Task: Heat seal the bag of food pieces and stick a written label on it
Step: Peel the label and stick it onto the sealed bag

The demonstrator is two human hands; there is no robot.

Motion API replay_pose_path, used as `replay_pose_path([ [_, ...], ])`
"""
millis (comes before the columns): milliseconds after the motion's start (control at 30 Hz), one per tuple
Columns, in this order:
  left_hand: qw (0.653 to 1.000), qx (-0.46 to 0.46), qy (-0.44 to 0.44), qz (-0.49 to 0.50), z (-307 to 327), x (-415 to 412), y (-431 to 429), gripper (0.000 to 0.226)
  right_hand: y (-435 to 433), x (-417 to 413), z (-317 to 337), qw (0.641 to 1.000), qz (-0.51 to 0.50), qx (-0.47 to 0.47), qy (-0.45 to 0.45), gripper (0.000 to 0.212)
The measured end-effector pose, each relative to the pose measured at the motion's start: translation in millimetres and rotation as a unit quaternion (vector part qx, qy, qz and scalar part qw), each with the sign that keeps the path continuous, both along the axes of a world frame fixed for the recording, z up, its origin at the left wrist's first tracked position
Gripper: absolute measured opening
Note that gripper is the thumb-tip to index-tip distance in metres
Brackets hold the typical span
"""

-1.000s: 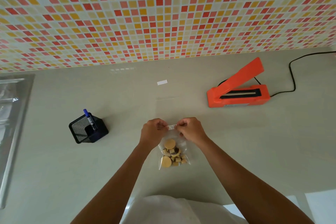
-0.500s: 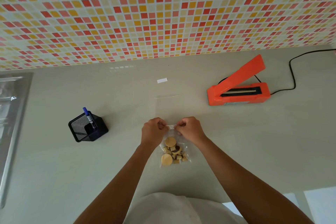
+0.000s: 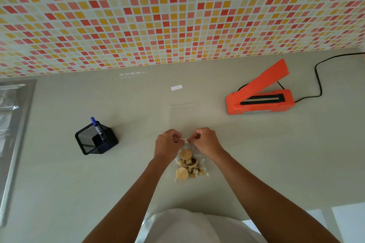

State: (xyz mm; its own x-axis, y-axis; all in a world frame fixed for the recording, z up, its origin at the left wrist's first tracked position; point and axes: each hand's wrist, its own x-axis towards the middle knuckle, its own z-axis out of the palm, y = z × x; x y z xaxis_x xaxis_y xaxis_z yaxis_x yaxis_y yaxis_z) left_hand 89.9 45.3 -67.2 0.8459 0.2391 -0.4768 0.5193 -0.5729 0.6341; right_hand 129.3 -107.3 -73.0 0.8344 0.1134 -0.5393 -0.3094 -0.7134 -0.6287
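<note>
On a pale counter [image 3: 256,154], a clear bag [image 3: 190,165] of food pieces lies near the person, its top edge pinched by the left hand [image 3: 167,144] and right hand [image 3: 206,141]. Farther off: pen holder [image 3: 96,139] left, open orange sealer [image 3: 260,94] right, white label [image 3: 176,87] beyond.

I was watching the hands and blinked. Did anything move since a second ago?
Hardly anything. The left hand and right hand still pinch the top edge of the bag, which rests on the counter in the same spot. Nothing was let go or picked up. The sealer stays open, and the label and pen lie untouched.
</note>
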Motion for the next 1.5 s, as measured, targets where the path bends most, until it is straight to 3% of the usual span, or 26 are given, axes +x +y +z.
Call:
replay_pose_path([
  [1033,0.993,0.112,0.008,-0.048,6,6,-14,0.025,12,0,1,0.998,0.031,-0.059,-0.004,0.02],
  [1500,0.996,0.086,0.034,0.017,0,3,4,0.029,2,-2,1,0.999,0.005,-0.043,-0.023,0.013],
])
